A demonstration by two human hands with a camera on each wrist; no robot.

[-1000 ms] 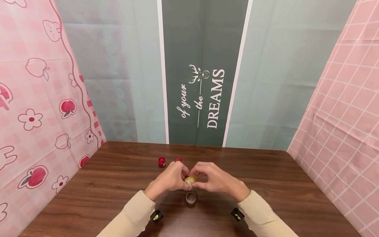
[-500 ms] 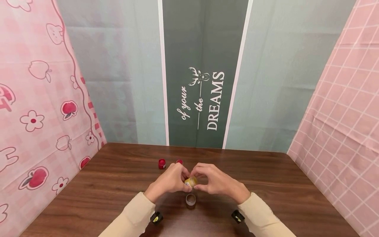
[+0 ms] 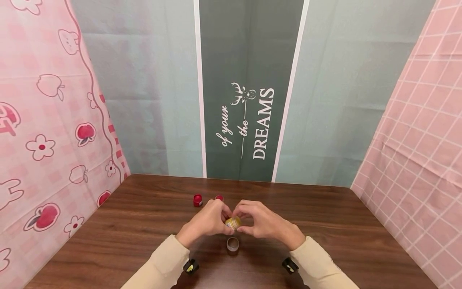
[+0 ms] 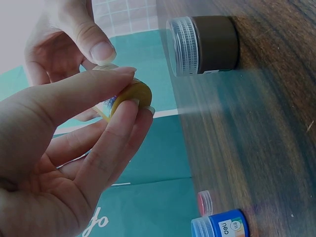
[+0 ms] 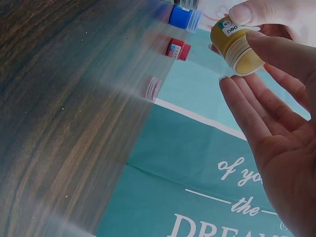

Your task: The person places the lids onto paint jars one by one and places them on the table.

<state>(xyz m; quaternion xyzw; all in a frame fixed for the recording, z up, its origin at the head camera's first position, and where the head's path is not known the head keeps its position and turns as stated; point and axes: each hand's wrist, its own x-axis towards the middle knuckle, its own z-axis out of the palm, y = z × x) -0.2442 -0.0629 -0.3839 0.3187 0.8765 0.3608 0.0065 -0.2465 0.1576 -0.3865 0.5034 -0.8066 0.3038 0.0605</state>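
My left hand (image 3: pixel 207 218) pinches a small yellow paint jar (image 3: pixel 231 223) by its body, between thumb and fingers. The jar is tipped on its side, its clear ribbed lid (image 5: pixel 243 55) facing my right hand (image 3: pixel 265 220). Thumb and fingertips of that hand curve around the lid's edge. In the left wrist view the yellow base (image 4: pixel 140 95) shows among the left fingers. Just below both hands, a brown jar (image 3: pixel 232 246) with a clear lid stands upright on the table.
Farther back on the wooden table (image 3: pixel 144 224) stands a red jar (image 3: pixel 197 200), with a pinkish-red lid (image 3: pixel 219 198) to its right. A blue paint jar (image 5: pixel 182 19) appears in both wrist views. Hanging cloths surround the table's back and sides.
My right fingers and thumb have shifted slightly at the lid, leaving a little more of it visible. The left hand keeps its hold. The head view has tilted slightly upward.
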